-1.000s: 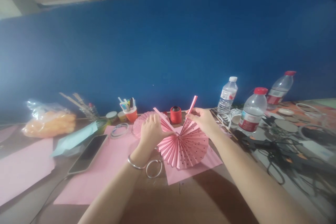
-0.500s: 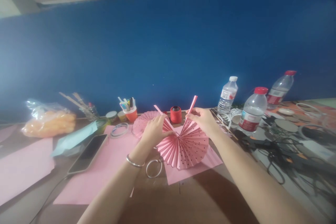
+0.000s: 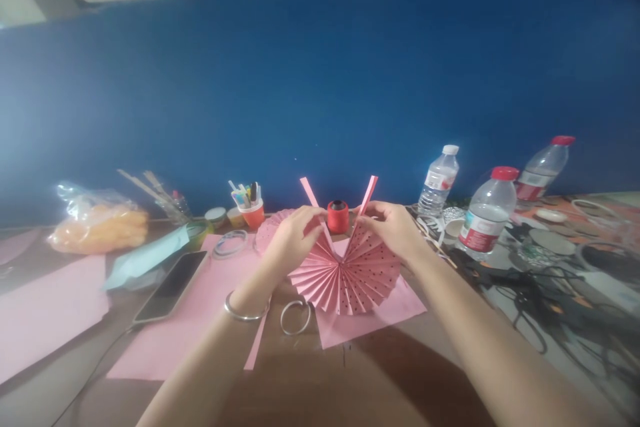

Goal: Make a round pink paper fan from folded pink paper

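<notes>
A pink pleated paper fan (image 3: 345, 287) with dark dots is spread downward between my hands, its two end strips standing up in a V. My left hand (image 3: 296, 233) is closed on the fan's left end, fingers pinched near the strip. The right end is pinched by my right hand (image 3: 387, 230), thumb and fingers at the base of the right strip. Below the fan lies a pink paper sheet (image 3: 385, 320) on the table. Behind my left hand, a second pink pleated piece (image 3: 269, 228) is partly hidden.
A red spool-like object (image 3: 338, 217) and a pen cup (image 3: 254, 215) stand behind. Bottles (image 3: 487, 213) and tangled cables (image 3: 545, 287) crowd the right. Leftward are a phone (image 3: 171, 287), pink sheets (image 3: 50, 310) and a plastic bag (image 3: 100, 227). A metal ring (image 3: 296, 318) lies in front.
The left strip now stands taller and steeper, and my left hand has turned with fingers bent over the fan's edge. The fan has opened slightly wider to the left.
</notes>
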{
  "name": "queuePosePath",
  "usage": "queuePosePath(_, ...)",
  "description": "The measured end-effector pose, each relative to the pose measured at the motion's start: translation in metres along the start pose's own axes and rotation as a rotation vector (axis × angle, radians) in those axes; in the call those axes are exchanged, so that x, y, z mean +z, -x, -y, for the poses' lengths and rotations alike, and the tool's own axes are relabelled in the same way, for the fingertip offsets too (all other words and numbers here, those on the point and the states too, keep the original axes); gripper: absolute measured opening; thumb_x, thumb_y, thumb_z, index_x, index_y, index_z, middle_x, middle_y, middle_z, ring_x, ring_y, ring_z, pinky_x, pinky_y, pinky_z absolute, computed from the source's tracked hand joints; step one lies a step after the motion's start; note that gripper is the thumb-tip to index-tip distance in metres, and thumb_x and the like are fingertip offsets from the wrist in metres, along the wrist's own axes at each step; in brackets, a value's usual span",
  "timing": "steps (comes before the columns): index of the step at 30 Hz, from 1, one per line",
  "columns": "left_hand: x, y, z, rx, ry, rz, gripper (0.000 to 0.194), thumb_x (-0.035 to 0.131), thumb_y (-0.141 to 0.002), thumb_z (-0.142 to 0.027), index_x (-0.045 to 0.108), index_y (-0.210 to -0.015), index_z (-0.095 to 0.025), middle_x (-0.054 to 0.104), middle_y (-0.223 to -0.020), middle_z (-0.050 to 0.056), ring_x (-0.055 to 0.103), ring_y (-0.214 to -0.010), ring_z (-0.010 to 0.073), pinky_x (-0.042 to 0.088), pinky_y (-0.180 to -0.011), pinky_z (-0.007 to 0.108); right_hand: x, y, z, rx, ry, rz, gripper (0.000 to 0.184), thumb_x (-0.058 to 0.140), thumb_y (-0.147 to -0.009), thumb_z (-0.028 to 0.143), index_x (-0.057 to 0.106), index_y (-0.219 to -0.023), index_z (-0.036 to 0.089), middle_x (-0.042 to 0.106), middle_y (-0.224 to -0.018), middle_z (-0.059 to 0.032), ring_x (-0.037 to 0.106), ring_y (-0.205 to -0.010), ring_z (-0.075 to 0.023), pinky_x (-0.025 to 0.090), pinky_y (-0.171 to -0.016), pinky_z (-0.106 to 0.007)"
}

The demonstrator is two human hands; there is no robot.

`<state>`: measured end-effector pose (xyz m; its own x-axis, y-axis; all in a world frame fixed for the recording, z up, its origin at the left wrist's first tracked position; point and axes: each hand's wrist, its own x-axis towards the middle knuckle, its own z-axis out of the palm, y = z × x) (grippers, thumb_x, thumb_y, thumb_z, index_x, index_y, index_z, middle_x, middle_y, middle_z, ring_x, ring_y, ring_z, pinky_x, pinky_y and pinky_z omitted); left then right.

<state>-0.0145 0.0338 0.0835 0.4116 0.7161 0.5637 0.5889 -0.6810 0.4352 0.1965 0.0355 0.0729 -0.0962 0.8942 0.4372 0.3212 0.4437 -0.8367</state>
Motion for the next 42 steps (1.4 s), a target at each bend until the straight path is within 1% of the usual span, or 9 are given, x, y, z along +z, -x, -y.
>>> queuePosePath(7,-0.011,0.002,-0.007,-0.228,0.441,-0.145,0.038,0.059,-0.071,-0.015,0.030,-0.094,-0.022,0.060,-0.082,0.000,0.062,-0.080,0.0150,0.051,-0.073,0.032,-0.006,0.001,0.005,0.046,-0.133,-0.020,0.021,0.063,-0.071,0.035,0.065,-0.085,0.020,0.068,-0.081,-0.0038,0.063,-0.074,-0.0191,0.049,-0.069,-0.032)
queuePosePath(12,-0.020,0.002,-0.019,-0.279,0.551,-0.185,0.048,0.065,-0.066,-0.017,0.023,-0.088,-0.024,0.061,-0.076,-0.002,0.063,-0.072,0.0146,0.052,-0.068,0.031,-0.013,0.003,0.010,0.017,-0.215,-0.030,0.017,0.065,-0.069,0.032,0.065,-0.083,0.022,0.068,-0.079,-0.0022,0.063,-0.073,-0.0178,0.050,-0.070,-0.033)
queuePosePath(18,-0.025,0.006,-0.030,-0.258,0.440,-0.306,0.046,0.071,-0.058,-0.018,0.027,-0.069,-0.022,0.050,-0.061,-0.007,0.062,-0.076,0.0159,0.051,-0.064,0.027,-0.014,0.005,0.017,-0.007,-0.235,-0.027,0.019,0.067,-0.067,0.032,0.066,-0.083,0.022,0.068,-0.078,-0.0024,0.063,-0.074,-0.0179,0.051,-0.071,-0.033)
queuePosePath(23,-0.023,0.005,-0.029,-0.273,0.295,-0.282,0.044,0.070,-0.060,-0.020,0.027,-0.055,-0.019,0.048,-0.056,-0.004,0.062,-0.078,0.0170,0.045,-0.060,0.023,-0.011,0.005,0.014,0.019,-0.244,-0.007,0.021,0.066,-0.067,0.032,0.066,-0.085,0.022,0.069,-0.080,-0.0025,0.064,-0.074,-0.0175,0.051,-0.073,-0.033)
queuePosePath(25,-0.024,0.003,-0.028,-0.319,0.405,-0.221,0.032,0.069,-0.061,-0.019,0.038,-0.064,-0.018,0.053,-0.061,-0.005,0.061,-0.073,0.0141,0.045,-0.062,0.023,-0.011,0.005,0.012,0.030,-0.251,-0.008,0.021,0.066,-0.067,0.032,0.066,-0.086,0.021,0.069,-0.080,-0.0030,0.064,-0.074,-0.0182,0.050,-0.073,-0.034)
queuePosePath(28,-0.030,0.000,-0.027,-0.341,0.536,0.011,0.022,0.064,-0.068,-0.023,0.051,-0.085,-0.017,0.062,-0.079,0.001,0.059,-0.075,0.0134,0.045,-0.071,0.027,-0.010,0.004,0.011,0.029,-0.223,-0.002,0.020,0.065,-0.069,0.033,0.065,-0.085,0.021,0.069,-0.081,-0.0038,0.064,-0.076,-0.0197,0.050,-0.074,-0.035)
queuePosePath(32,-0.036,0.001,-0.025,-0.250,0.657,0.287,0.022,0.055,-0.076,-0.033,0.063,-0.081,-0.013,0.063,-0.094,0.008,0.055,-0.094,0.0211,0.042,-0.081,0.030,-0.010,0.004,0.009,-0.001,-0.167,0.040,0.016,0.064,-0.071,0.031,0.066,-0.083,0.020,0.068,-0.085,-0.0036,0.063,-0.081,-0.0197,0.048,-0.076,-0.032)
queuePosePath(37,-0.025,0.002,-0.014,-0.189,0.897,0.383,0.040,0.037,-0.083,-0.038,0.068,-0.079,-0.014,0.064,-0.086,0.009,0.054,-0.096,0.0240,0.041,-0.083,0.033,-0.008,0.001,-0.003,-0.030,-0.178,0.068,0.021,0.064,-0.072,0.035,0.065,-0.086,0.019,0.068,-0.082,-0.0036,0.063,-0.076,-0.0191,0.048,-0.070,-0.030)
queuePosePath(42,-0.006,0.003,0.009,-0.177,0.970,0.510,0.024,0.052,-0.072,-0.023,0.067,-0.088,-0.012,0.064,-0.094,0.011,0.056,-0.091,0.0241,0.042,-0.082,0.035,-0.005,-0.004,-0.018,-0.069,-0.198,0.071,0.023,0.064,-0.071,0.036,0.065,-0.085,0.018,0.068,-0.084,-0.0050,0.063,-0.075,-0.0194,0.048,-0.070,-0.031)
